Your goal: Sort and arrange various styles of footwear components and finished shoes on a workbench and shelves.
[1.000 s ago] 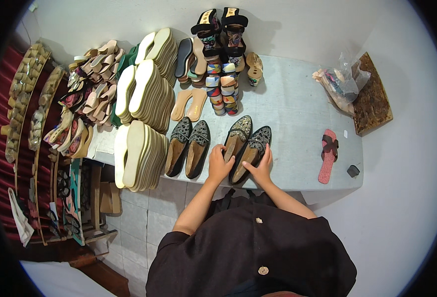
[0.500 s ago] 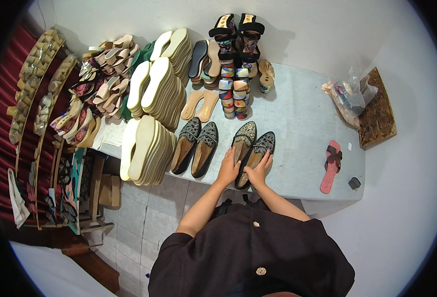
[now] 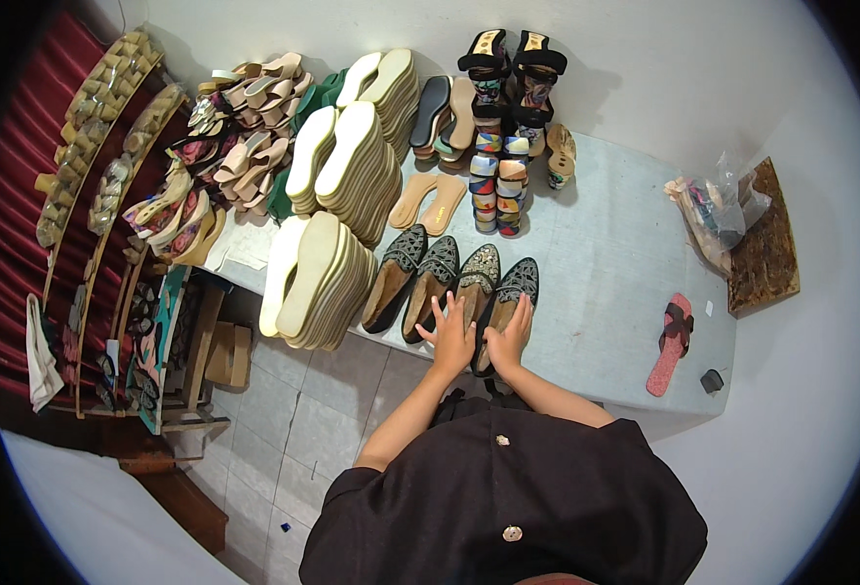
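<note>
A row of black pointed slip-on shoes with patterned grey uppers lies along the table's front edge, toes pointing away from me. My left hand (image 3: 452, 336) rests on the heel end of the third shoe (image 3: 479, 268) from the left. Its fingers are spread, some reaching toward the second shoe (image 3: 438, 261). My right hand (image 3: 510, 339) is closed around the sides of the rightmost shoe (image 3: 519, 280), thumb on the inner side and fingers on the outer side. At the left end of the row stands the first shoe (image 3: 406, 252), untouched. The shoes sit close together.
Tall stacks of cream soles (image 3: 325, 283) stand left of the shoes. Tan insoles (image 3: 440, 205) and stacked colourful wedge heels (image 3: 498, 185) lie behind. On the right are a pink sandal (image 3: 664, 363), a small black object (image 3: 712, 381) and a plastic bag (image 3: 732, 210) beside a brown board (image 3: 771, 239).
The two shoes under my hands have shifted left against the other pair, closing the gap. My left hand's fingers have spread wider. The whole view has shifted slightly.
</note>
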### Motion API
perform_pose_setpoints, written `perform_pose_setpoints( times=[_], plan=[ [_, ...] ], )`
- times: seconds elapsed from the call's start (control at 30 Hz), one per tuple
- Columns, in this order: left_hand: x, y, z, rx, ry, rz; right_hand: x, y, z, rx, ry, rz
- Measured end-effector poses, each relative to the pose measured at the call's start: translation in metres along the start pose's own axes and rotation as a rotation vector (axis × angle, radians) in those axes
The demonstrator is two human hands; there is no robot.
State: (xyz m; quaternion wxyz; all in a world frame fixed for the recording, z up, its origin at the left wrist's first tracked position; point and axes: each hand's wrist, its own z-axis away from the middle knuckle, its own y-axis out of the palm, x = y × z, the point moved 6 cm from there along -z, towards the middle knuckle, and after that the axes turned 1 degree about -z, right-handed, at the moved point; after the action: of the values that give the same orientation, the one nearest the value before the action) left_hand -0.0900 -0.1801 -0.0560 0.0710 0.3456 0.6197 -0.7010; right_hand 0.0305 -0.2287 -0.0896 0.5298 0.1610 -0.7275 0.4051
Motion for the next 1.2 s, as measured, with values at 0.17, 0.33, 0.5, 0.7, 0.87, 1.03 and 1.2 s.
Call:
perform_pose_setpoints(
  times=[0.17, 0.33, 0.5, 0.7, 0.87, 1.03, 1.2],
  plan=[
    [0.001, 0.001, 0.001, 0.002, -0.002, -0.054, 0.008, 0.004, -0.006, -0.042, 0.082, 0.051],
    [0.003, 0.002, 0.002, 0.008, 0.011, -0.054, 0.007, 0.003, -0.007, -0.035, 0.080, 0.065],
    [0.004, 0.009, 0.000, 0.002, -0.008, 0.038, 0.004, 0.000, -0.014, -0.019, 0.073, 0.139],
    [-0.004, 0.013, -0.003, -0.033, -0.004, -0.006, 0.001, -0.006, -0.026, 0.068, 0.011, 0.130],
    [-0.012, 0.010, 0.003, -0.239, 0.200, -0.126, 0.021, -0.017, -0.015, 0.038, -0.119, 0.173],
    [-0.006, 0.010, 0.018, -0.449, 0.294, -0.157, 0.025, -0.009, 0.010, 0.258, -0.325, 0.375],
    [-0.014, 0.013, 0.009, -0.164, 0.149, -0.228, 0.018, -0.010, 0.012, 0.386, -0.282, 0.426]
  ],
)
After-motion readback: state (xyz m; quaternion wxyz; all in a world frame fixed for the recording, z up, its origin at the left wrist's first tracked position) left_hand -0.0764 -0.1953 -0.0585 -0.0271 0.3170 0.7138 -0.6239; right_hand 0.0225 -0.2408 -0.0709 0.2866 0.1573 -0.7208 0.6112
